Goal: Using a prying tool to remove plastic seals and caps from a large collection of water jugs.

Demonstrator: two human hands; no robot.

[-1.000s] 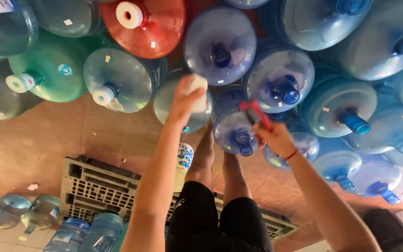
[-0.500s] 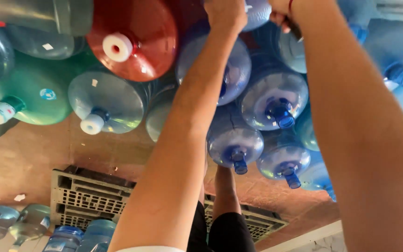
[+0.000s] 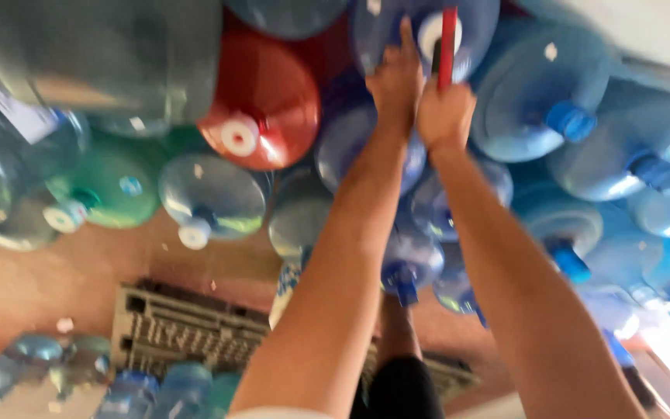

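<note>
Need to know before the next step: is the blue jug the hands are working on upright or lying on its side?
On its side. The blue water jug shows its white-capped mouth toward the camera, like the stacked jugs around it.

Bare forearms, no sleeves — black shorts (image 3: 405, 388), bare legs.

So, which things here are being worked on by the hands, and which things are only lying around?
In hand:
- left hand on the blue jug
- right hand gripping a red tool at that jug's white cap

Lying about:
- red jug
- green jug
- grey pallet
</note>
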